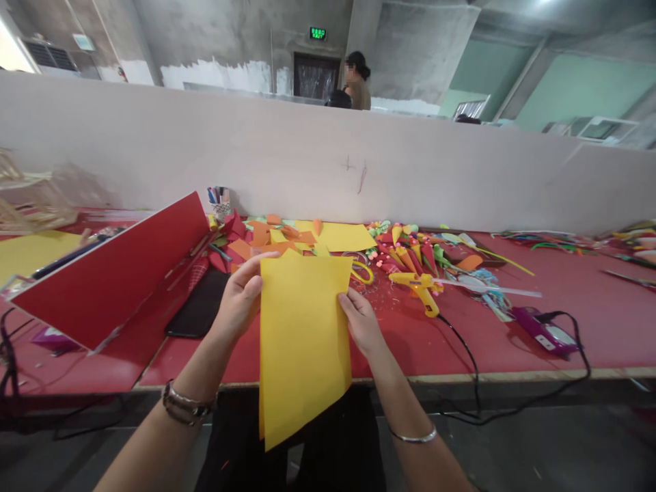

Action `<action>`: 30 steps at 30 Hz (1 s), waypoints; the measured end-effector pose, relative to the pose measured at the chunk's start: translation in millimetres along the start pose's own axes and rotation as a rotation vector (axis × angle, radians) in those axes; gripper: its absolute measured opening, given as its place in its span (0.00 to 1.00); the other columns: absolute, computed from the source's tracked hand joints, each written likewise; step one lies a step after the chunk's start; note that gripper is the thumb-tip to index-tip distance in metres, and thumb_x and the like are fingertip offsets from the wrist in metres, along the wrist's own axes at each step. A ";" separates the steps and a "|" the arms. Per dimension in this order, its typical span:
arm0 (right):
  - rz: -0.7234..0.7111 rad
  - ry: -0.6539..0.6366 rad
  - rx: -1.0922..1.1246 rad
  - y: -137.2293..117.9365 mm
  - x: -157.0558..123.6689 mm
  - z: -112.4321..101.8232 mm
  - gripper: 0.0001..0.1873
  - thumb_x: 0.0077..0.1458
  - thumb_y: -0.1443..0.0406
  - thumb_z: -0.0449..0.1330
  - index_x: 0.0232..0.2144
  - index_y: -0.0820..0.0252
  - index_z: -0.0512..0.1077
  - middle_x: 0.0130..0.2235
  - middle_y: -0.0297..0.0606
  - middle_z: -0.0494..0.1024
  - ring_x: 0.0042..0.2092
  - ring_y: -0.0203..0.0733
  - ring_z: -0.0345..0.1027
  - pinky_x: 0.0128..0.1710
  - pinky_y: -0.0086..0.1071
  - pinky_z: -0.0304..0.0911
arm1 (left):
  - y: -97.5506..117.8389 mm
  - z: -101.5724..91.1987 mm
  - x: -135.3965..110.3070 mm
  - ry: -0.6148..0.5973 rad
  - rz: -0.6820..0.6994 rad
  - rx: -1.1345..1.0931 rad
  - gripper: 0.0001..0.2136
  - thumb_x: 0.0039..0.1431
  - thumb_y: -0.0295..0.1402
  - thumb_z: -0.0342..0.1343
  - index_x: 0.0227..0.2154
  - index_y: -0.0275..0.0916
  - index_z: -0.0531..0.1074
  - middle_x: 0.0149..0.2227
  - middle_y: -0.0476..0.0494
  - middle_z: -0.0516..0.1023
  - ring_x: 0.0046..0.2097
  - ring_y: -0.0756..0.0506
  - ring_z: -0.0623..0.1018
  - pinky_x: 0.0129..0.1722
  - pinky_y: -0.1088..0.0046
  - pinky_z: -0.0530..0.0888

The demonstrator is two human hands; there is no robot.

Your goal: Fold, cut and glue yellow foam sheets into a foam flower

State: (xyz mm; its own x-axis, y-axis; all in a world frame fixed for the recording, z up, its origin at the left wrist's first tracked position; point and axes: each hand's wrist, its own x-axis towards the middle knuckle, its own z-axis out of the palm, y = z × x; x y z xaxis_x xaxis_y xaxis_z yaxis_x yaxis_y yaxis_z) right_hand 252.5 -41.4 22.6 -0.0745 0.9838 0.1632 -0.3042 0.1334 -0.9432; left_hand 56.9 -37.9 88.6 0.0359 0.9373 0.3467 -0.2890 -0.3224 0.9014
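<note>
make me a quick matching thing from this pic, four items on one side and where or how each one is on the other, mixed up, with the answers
Column one
1. yellow paper
2. glue gun
3. pen cup
4. purple device

Column two
A. standing near the pale partition, pens poking out of its top
B. farthest right of the four
C. lying on the red table with a clear stick pointing out behind it
D. held by the left hand and the right hand

Right pairs: 1-D, 2-C, 3-A, 4-B
</note>
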 end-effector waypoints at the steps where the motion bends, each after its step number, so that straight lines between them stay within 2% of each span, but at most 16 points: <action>1: 0.001 0.005 -0.001 0.2 -0.1 0.1 0.14 0.48 0.57 0.56 0.37 0.56 0.70 0.37 0.34 0.75 0.38 0.41 0.68 0.38 0.33 0.63 | -0.3 0.4 -0.1 0.009 -0.001 0.007 0.27 0.37 0.50 0.59 0.39 0.39 0.70 0.36 0.42 0.76 0.37 0.42 0.76 0.32 0.73 0.72; 4: 0.006 0.022 -0.013 -0.3 -0.3 0.3 0.14 0.47 0.56 0.56 0.36 0.56 0.70 0.37 0.34 0.75 0.37 0.40 0.68 0.37 0.33 0.63 | -0.1 1.4 -0.6 0.029 -0.008 0.012 0.25 0.37 0.50 0.59 0.37 0.39 0.70 0.36 0.43 0.76 0.38 0.43 0.75 0.31 0.74 0.72; 9: 0.033 0.030 -0.039 -3.2 -2.5 -1.3 0.14 0.47 0.56 0.56 0.34 0.57 0.70 0.35 0.34 0.75 0.35 0.40 0.68 0.34 0.32 0.63 | 2.3 -0.9 -0.2 0.010 -0.048 -0.022 0.18 0.39 0.42 0.61 0.34 0.40 0.72 0.33 0.45 0.76 0.34 0.46 0.75 0.33 0.73 0.71; 14: 0.006 0.028 -0.106 -2.7 -1.9 -3.7 0.12 0.49 0.56 0.54 0.33 0.57 0.67 0.33 0.35 0.73 0.34 0.40 0.67 0.34 0.33 0.63 | 4.1 -5.2 2.3 0.044 -0.070 0.043 0.14 0.39 0.36 0.61 0.32 0.39 0.73 0.24 0.50 0.73 0.27 0.51 0.72 0.30 0.76 0.69; 16: -0.100 0.111 -0.209 -7.0 -0.6 -2.4 0.14 0.50 0.57 0.54 0.37 0.57 0.65 0.34 0.36 0.71 0.36 0.40 0.66 0.37 0.34 0.63 | 5.9 -4.9 2.6 0.079 -0.051 0.118 0.13 0.40 0.35 0.61 0.32 0.38 0.74 0.22 0.51 0.71 0.25 0.52 0.70 0.28 0.77 0.68; 19: -0.405 0.272 -0.469 -25.5 -0.4 5.2 0.18 0.50 0.61 0.54 0.45 0.56 0.61 0.40 0.39 0.68 0.42 0.40 0.63 0.44 0.37 0.59 | 12.1 -0.8 1.0 0.072 0.005 0.261 0.11 0.42 0.34 0.60 0.32 0.38 0.74 0.20 0.52 0.68 0.23 0.54 0.66 0.23 0.80 0.64; 21: -0.622 0.264 -0.665 -44.5 -1.4 14.3 0.17 0.51 0.63 0.54 0.45 0.55 0.62 0.44 0.40 0.66 0.47 0.42 0.60 0.48 0.40 0.56 | 18.7 4.3 -1.0 0.017 0.052 0.375 0.11 0.43 0.33 0.59 0.34 0.39 0.74 0.19 0.53 0.66 0.21 0.55 0.64 0.20 0.81 0.62; 23: -0.759 0.164 -0.825 -63.9 -2.3 25.2 0.14 0.52 0.65 0.54 0.43 0.53 0.65 0.43 0.38 0.66 0.48 0.42 0.59 0.49 0.40 0.55 | 26.4 10.6 -3.0 -0.049 0.111 0.472 0.12 0.45 0.33 0.58 0.35 0.40 0.74 0.19 0.53 0.66 0.21 0.55 0.63 0.20 0.81 0.62; 26: -0.855 0.071 -0.917 -85.1 -1.5 39.7 0.10 0.52 0.65 0.53 0.38 0.51 0.68 0.42 0.37 0.67 0.46 0.40 0.61 0.48 0.40 0.56 | 38.0 19.9 -4.7 -0.117 0.228 0.590 0.12 0.47 0.34 0.57 0.37 0.42 0.74 0.22 0.50 0.68 0.25 0.53 0.66 0.24 0.79 0.64; 30: -0.871 0.065 -0.876 -95.9 0.5 48.4 0.05 0.52 0.66 0.54 0.33 0.52 0.68 0.37 0.33 0.68 0.41 0.38 0.63 0.48 0.42 0.54 | 50.1 28.6 -4.9 -0.152 0.333 0.709 0.12 0.48 0.33 0.56 0.38 0.44 0.74 0.23 0.50 0.69 0.27 0.51 0.67 0.28 0.77 0.65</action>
State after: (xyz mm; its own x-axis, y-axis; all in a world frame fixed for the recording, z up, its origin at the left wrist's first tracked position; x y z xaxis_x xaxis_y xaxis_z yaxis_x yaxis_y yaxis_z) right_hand 235.7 -59.5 127.1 -0.1105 0.5273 0.8425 0.5109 0.7572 -0.4069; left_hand 69.7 -62.4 139.4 0.1996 0.7647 0.6127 0.3680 -0.6380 0.6764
